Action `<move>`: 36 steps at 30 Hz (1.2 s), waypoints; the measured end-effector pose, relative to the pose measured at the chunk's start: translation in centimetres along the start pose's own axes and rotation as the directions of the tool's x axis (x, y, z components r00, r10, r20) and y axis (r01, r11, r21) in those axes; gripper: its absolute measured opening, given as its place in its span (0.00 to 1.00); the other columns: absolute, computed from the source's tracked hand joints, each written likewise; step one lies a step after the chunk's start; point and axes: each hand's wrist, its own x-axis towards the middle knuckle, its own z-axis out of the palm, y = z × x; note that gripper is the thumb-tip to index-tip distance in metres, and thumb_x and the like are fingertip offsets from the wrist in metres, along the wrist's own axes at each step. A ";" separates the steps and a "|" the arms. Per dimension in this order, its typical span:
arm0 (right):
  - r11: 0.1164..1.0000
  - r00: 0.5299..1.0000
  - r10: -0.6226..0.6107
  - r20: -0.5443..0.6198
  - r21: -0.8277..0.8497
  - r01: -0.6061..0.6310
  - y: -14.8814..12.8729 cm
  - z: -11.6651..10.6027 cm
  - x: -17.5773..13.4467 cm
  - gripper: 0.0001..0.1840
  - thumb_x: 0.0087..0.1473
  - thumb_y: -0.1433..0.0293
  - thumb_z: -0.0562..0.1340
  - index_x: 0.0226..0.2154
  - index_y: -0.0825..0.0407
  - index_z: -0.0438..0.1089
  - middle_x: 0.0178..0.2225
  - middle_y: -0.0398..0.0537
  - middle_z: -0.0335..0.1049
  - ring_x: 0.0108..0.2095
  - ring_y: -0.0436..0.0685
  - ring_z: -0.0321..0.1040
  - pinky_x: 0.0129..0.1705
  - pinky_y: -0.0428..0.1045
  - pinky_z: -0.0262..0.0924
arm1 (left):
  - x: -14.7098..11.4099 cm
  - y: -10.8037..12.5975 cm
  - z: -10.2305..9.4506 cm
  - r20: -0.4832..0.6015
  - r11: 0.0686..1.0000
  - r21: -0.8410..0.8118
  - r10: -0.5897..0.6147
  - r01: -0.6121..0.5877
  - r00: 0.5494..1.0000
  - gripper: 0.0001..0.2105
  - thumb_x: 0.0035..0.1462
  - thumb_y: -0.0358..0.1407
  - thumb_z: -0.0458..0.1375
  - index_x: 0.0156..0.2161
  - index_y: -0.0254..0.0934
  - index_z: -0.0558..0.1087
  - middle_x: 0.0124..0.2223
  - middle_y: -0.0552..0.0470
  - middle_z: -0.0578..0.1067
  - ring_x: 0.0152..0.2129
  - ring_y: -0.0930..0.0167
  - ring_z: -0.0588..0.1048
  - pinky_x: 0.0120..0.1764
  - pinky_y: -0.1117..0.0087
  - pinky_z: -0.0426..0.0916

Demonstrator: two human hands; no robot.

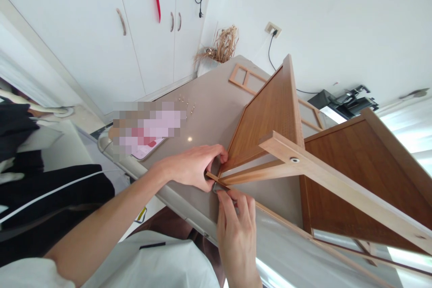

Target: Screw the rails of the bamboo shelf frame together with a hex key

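A wooden frame with a slatted brown panel (266, 121) stands on the table, its pale diagonal rail (330, 184) reaching towards the lower right. My left hand (194, 166) is closed around the near lower corner of this frame, gripping the end of a wooden strip (218, 179). Just beside it, my right hand (237, 216) is closed in a pinch at the same corner. Between its fingertips shows a small bent metal piece that looks like a hex key (215, 186); most of it is hidden. A round metal bolt head (294, 160) sits in the rail.
A blurred-out phone (151, 144) lies on the grey table (209, 99) to the left, near several small metal screws (192, 110). A flat wooden ladder-like frame (245, 78) lies further back. A second brown panel (364, 171) stands at right. White cupboards (77, 22) line the left.
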 end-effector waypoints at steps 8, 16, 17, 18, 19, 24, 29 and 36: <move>0.999 1.000 0.015 -0.004 -0.033 -0.015 -0.7 -0.2 0.1 0.15 0.65 0.80 0.56 0.48 0.52 0.72 0.42 0.54 0.67 0.42 0.60 0.63 0.46 0.56 0.65 | 0.0 0.2 -0.1 0.003 1.000 -0.009 0.002 -0.002 1.000 0.25 0.45 0.33 0.64 0.49 0.43 0.63 0.43 0.56 0.75 0.31 0.71 0.73 0.34 0.71 0.66; 0.996 1.000 -0.001 0.002 -0.086 0.002 -1.7 -0.1 0.1 0.17 0.64 0.82 0.55 0.51 0.54 0.71 0.43 0.56 0.67 0.44 0.62 0.63 0.47 0.58 0.65 | 0.0 -0.1 -0.1 -0.002 1.000 -0.005 -0.003 0.003 1.000 0.25 0.44 0.34 0.65 0.49 0.43 0.63 0.43 0.55 0.75 0.31 0.70 0.73 0.34 0.71 0.66; 0.996 1.000 -0.010 0.000 -0.089 0.010 -1.7 -0.1 0.2 0.17 0.64 0.82 0.54 0.51 0.54 0.71 0.43 0.56 0.67 0.44 0.62 0.63 0.47 0.58 0.65 | 0.0 -0.1 0.0 -0.004 1.000 -0.009 -0.001 0.000 1.000 0.25 0.44 0.34 0.65 0.49 0.43 0.63 0.43 0.55 0.75 0.31 0.70 0.73 0.34 0.71 0.66; 0.996 1.000 -0.019 -0.001 -0.091 0.019 -1.7 -0.2 0.2 0.17 0.65 0.81 0.54 0.51 0.54 0.71 0.43 0.56 0.67 0.44 0.63 0.63 0.46 0.58 0.65 | 0.0 -0.1 0.0 -0.007 1.000 -0.013 0.002 -0.002 1.000 0.26 0.44 0.34 0.65 0.49 0.43 0.63 0.43 0.55 0.75 0.31 0.70 0.73 0.34 0.71 0.66; 0.995 1.000 -0.026 -0.005 -0.094 0.026 -1.7 -0.2 0.3 0.17 0.66 0.81 0.53 0.51 0.54 0.71 0.43 0.56 0.68 0.45 0.63 0.64 0.45 0.57 0.65 | 0.0 -0.1 0.0 -0.008 1.000 -0.015 0.004 -0.004 1.000 0.26 0.44 0.34 0.65 0.49 0.43 0.64 0.43 0.55 0.75 0.31 0.71 0.73 0.34 0.71 0.66; 0.991 0.999 -0.052 -0.011 -0.127 0.050 -1.7 -0.5 0.5 0.17 0.66 0.80 0.52 0.50 0.53 0.71 0.43 0.57 0.68 0.45 0.63 0.64 0.43 0.56 0.64 | 0.0 -0.2 0.0 -0.008 1.000 -0.010 0.010 -0.010 1.000 0.26 0.45 0.35 0.66 0.50 0.43 0.63 0.45 0.55 0.75 0.31 0.71 0.72 0.34 0.71 0.66; 0.990 0.999 -0.048 -0.006 -0.130 0.047 -2.1 -0.4 0.9 0.18 0.66 0.81 0.52 0.52 0.54 0.70 0.42 0.57 0.68 0.45 0.64 0.64 0.43 0.57 0.65 | 0.0 -0.4 0.0 -0.013 1.000 -0.011 0.024 -0.024 1.000 0.26 0.45 0.36 0.66 0.50 0.44 0.63 0.44 0.56 0.75 0.32 0.71 0.72 0.34 0.71 0.66; 0.984 0.999 -0.038 0.024 -0.171 0.042 -2.3 -0.7 1.1 0.17 0.66 0.80 0.51 0.51 0.57 0.71 0.44 0.59 0.68 0.43 0.64 0.62 0.43 0.58 0.65 | 0.1 -0.2 -0.1 -0.010 0.999 -0.017 0.032 -0.032 0.999 0.26 0.44 0.35 0.66 0.49 0.43 0.63 0.43 0.56 0.75 0.31 0.71 0.72 0.34 0.71 0.66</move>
